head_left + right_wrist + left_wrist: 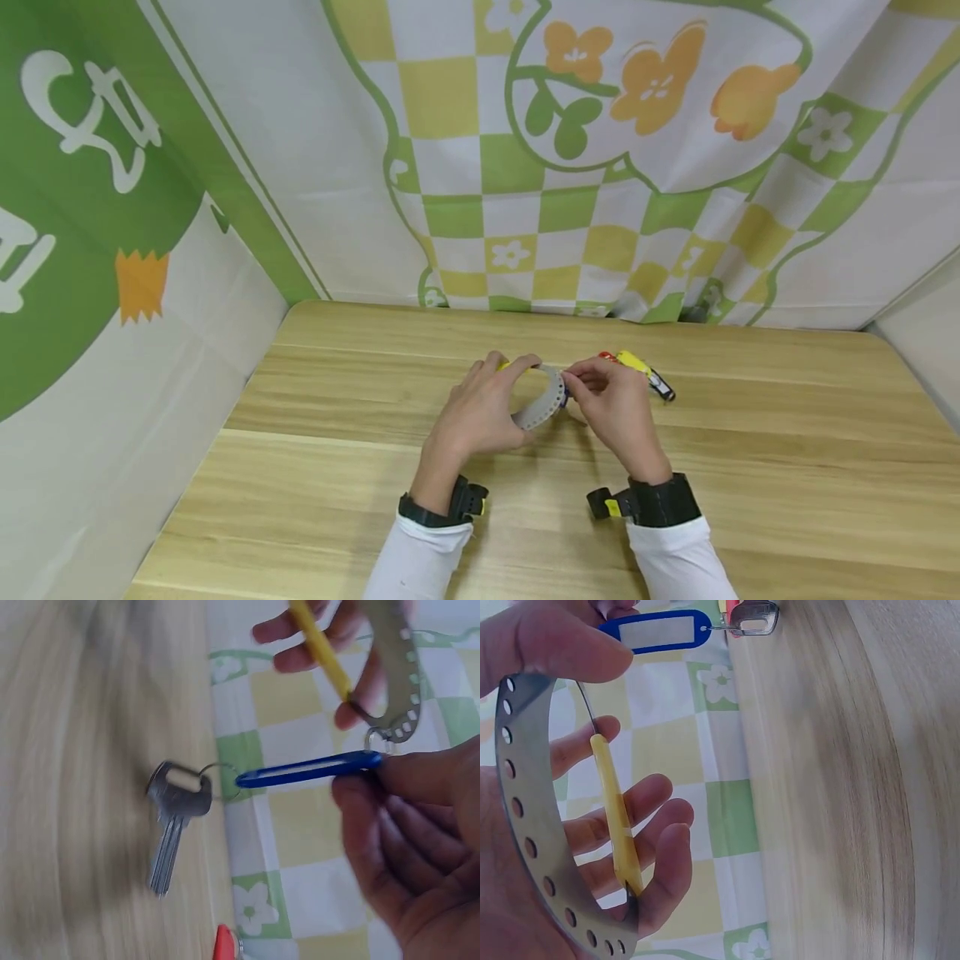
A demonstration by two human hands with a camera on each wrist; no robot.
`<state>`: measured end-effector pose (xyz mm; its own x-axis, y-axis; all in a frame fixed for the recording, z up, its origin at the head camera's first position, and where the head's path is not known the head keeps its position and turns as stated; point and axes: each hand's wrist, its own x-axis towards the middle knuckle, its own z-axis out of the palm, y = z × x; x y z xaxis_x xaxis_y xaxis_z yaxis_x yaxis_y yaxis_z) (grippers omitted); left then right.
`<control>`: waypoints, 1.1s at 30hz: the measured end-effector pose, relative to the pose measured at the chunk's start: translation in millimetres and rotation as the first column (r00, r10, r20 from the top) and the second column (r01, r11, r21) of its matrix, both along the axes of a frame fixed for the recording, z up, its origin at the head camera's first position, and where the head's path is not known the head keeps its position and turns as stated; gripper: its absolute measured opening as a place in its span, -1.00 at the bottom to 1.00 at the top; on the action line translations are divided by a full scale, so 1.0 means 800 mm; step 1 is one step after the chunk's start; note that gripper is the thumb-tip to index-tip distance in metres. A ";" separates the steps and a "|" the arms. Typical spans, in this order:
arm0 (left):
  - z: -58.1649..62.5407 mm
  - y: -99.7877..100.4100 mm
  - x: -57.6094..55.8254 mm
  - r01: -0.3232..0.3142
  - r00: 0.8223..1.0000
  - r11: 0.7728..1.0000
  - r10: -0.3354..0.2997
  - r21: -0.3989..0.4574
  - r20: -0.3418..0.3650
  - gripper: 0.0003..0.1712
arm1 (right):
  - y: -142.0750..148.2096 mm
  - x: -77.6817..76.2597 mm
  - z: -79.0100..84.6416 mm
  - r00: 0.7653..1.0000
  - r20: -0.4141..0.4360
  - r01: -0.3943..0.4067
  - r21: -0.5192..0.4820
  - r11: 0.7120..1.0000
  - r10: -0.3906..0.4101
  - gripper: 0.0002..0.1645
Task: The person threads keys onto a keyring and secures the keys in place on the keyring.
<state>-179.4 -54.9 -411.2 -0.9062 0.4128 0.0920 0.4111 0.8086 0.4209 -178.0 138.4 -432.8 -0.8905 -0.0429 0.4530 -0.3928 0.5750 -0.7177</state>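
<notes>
My left hand (476, 410) grips a large curved metal key ring (542, 411), a grey band with a row of holes. Its yellow straight section (615, 810) lies against the fingers in the left wrist view. My right hand (618, 408) pinches one end of a blue key tag (300, 774) between thumb and finger. A small metal loop (377, 737) shows between that end and the tip of the holed band; whether it is hooked through a hole I cannot tell. From the tag's other end a silver key (176, 802) hangs on a thin split ring (221, 766).
Behind my right hand, a yellow tag (633, 361), a red tag (607, 357) and a dark-edged item (662, 385) lie together on the wooden table (322, 492). A patterned curtain (510, 225) hangs along the table's far edge.
</notes>
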 end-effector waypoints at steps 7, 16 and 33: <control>0.000 -0.001 0.001 0.015 1.000 1.000 -0.015 -0.006 0.027 0.04 | 0.002 -0.002 -0.004 0.971 -0.233 -0.012 0.161 0.987 0.049 -0.94; 0.001 -0.002 0.001 0.025 0.999 1.000 -0.025 0.001 0.041 0.03 | 0.005 -0.002 -0.005 0.976 -0.204 -0.060 0.114 0.992 0.083 -0.95; 0.004 -0.003 0.003 0.022 0.999 1.000 -0.021 -0.018 0.048 0.06 | 0.005 -0.001 -0.001 0.978 -0.183 -0.062 0.203 0.977 0.100 -0.92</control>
<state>-177.2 -57.1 -408.1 -0.9004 0.4331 0.0410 0.4079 0.8077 0.4256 -178.4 142.4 -433.3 -0.7780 -0.2161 0.5899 -0.5627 0.6571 -0.5015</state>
